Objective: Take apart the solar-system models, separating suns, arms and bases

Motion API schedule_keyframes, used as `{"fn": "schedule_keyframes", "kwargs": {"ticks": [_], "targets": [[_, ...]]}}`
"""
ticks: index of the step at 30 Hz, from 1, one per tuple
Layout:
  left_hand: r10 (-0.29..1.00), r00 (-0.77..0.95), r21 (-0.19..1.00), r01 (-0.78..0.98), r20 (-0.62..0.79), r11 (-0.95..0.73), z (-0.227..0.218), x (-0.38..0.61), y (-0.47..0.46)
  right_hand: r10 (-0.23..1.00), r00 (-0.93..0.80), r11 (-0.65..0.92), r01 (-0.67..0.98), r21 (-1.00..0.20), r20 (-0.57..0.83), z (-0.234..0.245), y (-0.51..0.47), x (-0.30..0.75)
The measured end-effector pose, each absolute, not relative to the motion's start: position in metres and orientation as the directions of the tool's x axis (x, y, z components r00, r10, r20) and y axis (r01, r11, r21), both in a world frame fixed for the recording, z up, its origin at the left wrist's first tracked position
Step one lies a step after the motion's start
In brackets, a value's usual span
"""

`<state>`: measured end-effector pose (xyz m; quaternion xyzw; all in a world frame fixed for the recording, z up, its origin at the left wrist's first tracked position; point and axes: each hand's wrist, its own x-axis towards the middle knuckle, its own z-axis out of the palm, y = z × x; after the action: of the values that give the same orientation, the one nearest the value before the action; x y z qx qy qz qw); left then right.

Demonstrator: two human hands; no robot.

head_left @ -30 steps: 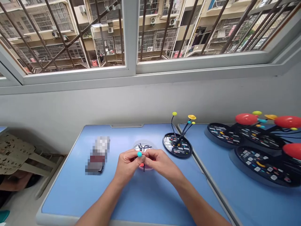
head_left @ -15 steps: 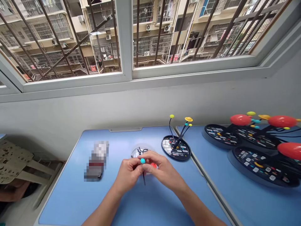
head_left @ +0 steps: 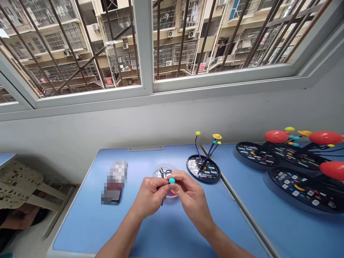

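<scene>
My right hand (head_left: 191, 193) pinches a small teal ball (head_left: 172, 180) between thumb and fingers. Close against it, my left hand (head_left: 152, 197) is closed on a thin black rod (head_left: 162, 202), whose lower end sticks out below the fingers. Whether the rod sits in the ball is hidden by the fingertips. Just behind both hands is a round clear container (head_left: 156, 172) with black parts in it, and something red shows under my right fingers. To the right stands a planet model (head_left: 203, 170) on a dark round base, with yellow and teal balls on curved rods.
Several finished-looking models with a red ball (head_left: 276, 136) and dark bases stand on the adjoining blue table (head_left: 249, 200). A pixelated object (head_left: 115, 182) lies at the left of my table. A barred window (head_left: 147, 86) is above the wall, and a patterned stool (head_left: 29, 182) is at far left.
The teal ball has moved slightly right, from between both hands' fingertips into my right hand's grip. The black rod's end now points lower left, and the whole view has shifted a little.
</scene>
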<state>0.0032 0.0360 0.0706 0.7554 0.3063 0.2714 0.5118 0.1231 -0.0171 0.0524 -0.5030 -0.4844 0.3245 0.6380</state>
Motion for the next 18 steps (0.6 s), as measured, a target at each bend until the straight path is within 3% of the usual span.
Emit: {"fn": "schedule_keyframes", "kwargs": {"ticks": [11, 15, 18], "targets": [[0.758, 0.651, 0.973, 0.147, 0.040, -0.178, 0.085, 0.002, 0.026, 0.924, 0.288, 0.266, -0.010, -0.964, 0.252, 0.056, -0.022, 0.122], [0.719, 0.695, 0.981, 0.146, -0.009, -0.129, 0.091, -0.005, 0.016, 0.936, 0.145, 0.287, 0.209, -0.935, 0.320, 0.076, -0.034, 0.131], [0.650, 0.760, 0.967, 0.173, -0.009, -0.189, 0.094, -0.014, 0.001, 0.974, -0.027, 0.221, 0.347, -0.912, 0.226, 0.086, -0.055, 0.134]]}}
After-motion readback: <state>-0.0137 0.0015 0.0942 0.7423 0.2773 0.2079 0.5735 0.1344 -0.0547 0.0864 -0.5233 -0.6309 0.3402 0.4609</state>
